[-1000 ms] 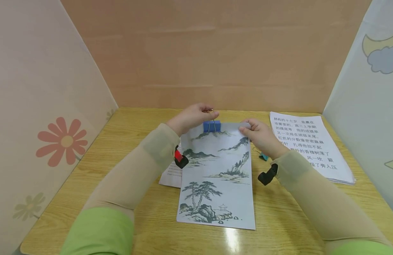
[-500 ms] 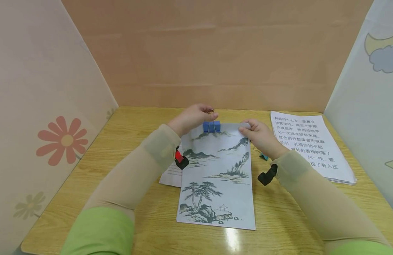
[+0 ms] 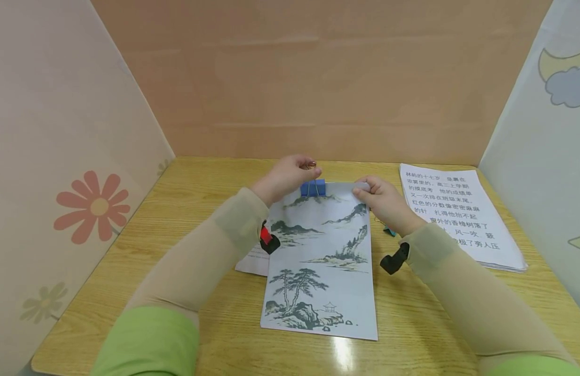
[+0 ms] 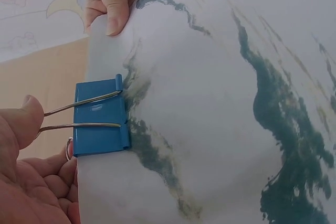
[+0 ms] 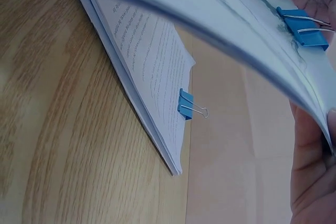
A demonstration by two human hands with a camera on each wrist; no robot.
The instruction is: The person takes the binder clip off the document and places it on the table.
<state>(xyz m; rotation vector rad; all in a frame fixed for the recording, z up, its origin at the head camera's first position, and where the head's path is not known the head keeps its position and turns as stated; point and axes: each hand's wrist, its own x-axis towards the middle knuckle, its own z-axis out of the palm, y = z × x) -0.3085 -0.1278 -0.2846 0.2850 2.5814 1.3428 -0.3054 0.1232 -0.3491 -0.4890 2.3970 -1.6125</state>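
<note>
"Over the middle of the table (image 3: 229, 329), which way does the painted stack (image 3: 339, 219) point?"

"Long axis twelve to six, scene upright. The left hand (image 3: 286, 176) pinches the blue clip (image 4: 100, 114) by its handles at twelve; the right hand (image 3: 387, 204) grips the one-o'clock corner."

"Handling?"

"Probably light, bendy, easily creased; best held along the clipped edge."

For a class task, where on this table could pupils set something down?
In the head view, bare tabletop shows between left arm and flowered wall, and between landscape sheet and right arm. It is crowded by the right hand: sheet, teal clip and Chinese-text stack are close.
</note>
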